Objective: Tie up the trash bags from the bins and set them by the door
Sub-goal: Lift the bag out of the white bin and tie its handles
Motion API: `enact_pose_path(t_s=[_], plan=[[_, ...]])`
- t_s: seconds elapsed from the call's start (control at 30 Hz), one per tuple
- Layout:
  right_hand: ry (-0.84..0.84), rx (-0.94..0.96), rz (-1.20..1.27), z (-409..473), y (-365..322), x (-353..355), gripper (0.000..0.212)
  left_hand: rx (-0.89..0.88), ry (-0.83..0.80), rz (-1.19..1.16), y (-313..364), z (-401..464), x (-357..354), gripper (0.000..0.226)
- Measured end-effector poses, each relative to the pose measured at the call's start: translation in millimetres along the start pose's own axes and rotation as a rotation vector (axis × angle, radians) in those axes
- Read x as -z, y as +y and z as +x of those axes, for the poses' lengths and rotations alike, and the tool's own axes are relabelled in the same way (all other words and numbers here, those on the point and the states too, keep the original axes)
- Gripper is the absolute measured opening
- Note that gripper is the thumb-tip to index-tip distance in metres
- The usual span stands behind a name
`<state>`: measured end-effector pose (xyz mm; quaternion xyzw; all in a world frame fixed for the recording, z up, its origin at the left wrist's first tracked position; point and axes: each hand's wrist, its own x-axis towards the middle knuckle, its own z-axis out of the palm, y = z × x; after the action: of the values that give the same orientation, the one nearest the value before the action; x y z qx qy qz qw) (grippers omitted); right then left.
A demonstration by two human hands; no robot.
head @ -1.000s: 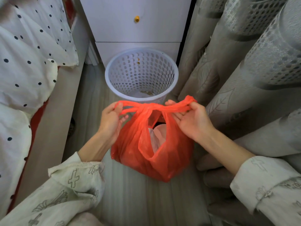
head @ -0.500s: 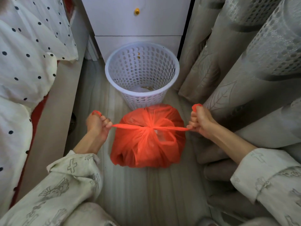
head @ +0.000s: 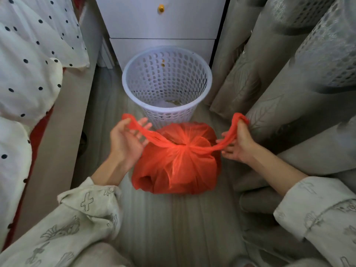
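A red trash bag (head: 177, 166) sits on the floor between my hands, its mouth closed by a knot (head: 183, 147) on top. Both handles run slack from the knot up to my hands. My left hand (head: 125, 141) holds the left handle between thumb and forefinger, its other fingers spread. At the bag's right, my right hand (head: 238, 141) pinches the right handle near its end, lower fingers extended. Just behind the bag stands the white perforated bin (head: 169, 114), unlined, with a few scraps at the bottom.
White drawers (head: 161, 26) with a gold knob stand behind the bin. Grey curtains (head: 279, 93) hang close on the right. A bed with polka-dot bedding (head: 28, 74) and its frame (head: 63, 132) line the left. A narrow strip of floor (head: 173, 228) lies in front of me.
The handles were crossed, then pulled apart taut, closing the bag into a knot. Now the handles have gone slack, both hands have lifted and the left fingers have spread.
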<state>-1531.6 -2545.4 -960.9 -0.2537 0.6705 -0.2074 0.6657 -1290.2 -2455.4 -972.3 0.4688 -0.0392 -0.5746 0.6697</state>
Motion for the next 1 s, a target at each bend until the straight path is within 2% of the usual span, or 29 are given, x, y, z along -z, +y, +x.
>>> enact_pose_path(t_s=[0.07,0.17,0.23,0.33,0.37,0.4,0.43,0.5,0.6,0.7,0.73,0.8,0.9,1.0], plan=[[-0.093,-0.060,0.144,-2,3,-6,0.062,0.030,-0.065,0.032,-12,-1,-2,0.023],[-0.236,-0.109,0.338,-8,8,-19,0.058,0.001,-0.054,0.232,-23,0,-5,0.038],[-0.295,-0.090,0.459,-11,11,-24,0.046,-0.008,-0.082,0.416,-30,-2,-8,0.038],[-0.321,-0.029,0.571,-11,14,-24,0.016,0.043,-0.198,0.594,-40,-9,-9,0.029],[-0.309,0.017,0.527,-11,16,-24,0.012,0.040,-0.220,0.665,-42,-11,-8,0.025],[-0.268,0.083,0.378,-10,18,-23,0.015,0.010,-0.226,0.743,-44,-11,-7,0.019],[-0.206,0.168,0.144,-11,21,-22,0.016,-0.032,-0.220,0.785,-46,-10,-8,0.013],[-0.125,0.308,-0.259,-13,33,-20,0.007,-0.095,-0.174,0.778,-47,-8,-9,0.023],[-0.107,0.331,-0.375,-8,50,-21,0.027,-0.217,-0.121,0.762,-48,-8,-13,0.036],[-0.027,0.454,-0.442,-14,52,-36,0.024,-0.287,-0.217,0.772,-48,-10,-19,0.040],[-0.026,0.500,-0.401,-19,49,-41,0.028,-0.280,-0.246,0.716,-49,-11,-21,0.041],[-0.107,0.506,-0.129,-24,41,-49,0.040,-0.221,-0.244,0.510,-47,-13,-27,0.041],[-0.332,0.291,0.357,-29,30,-54,0.047,-0.169,-0.152,0.314,-34,-14,-31,0.042],[-0.352,0.160,0.466,-30,18,-53,0.048,-0.167,-0.036,0.227,-14,-11,-33,0.043]])
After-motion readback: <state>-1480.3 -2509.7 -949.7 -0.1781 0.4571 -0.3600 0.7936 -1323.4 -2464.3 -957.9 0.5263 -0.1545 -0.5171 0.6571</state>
